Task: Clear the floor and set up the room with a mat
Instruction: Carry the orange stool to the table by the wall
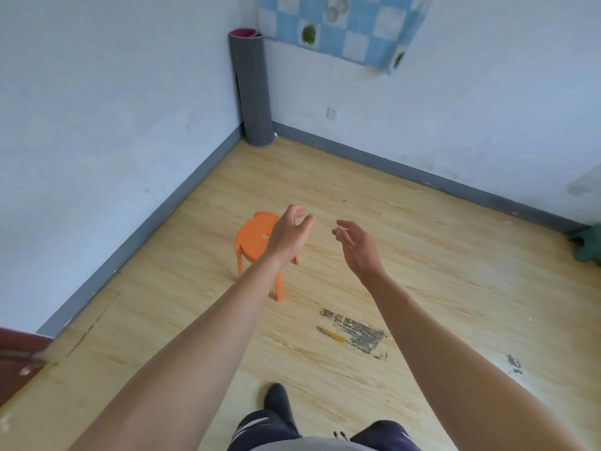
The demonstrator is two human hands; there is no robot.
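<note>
The person's 2 hands, left hand (290, 230) and right hand (357, 246), reach out empty with fingers loose, likely toward the orange stool (255, 237) blocking the floor, while the rolled mat (251, 89) stands upright in the corner.

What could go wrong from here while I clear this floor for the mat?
Neither the left hand nor the right hand grips the stool yet; a one-sided grab may tip it. The rolled mat stands upright in the corner and could topple when pulled. The worn floor patch may snag the mat.
</note>
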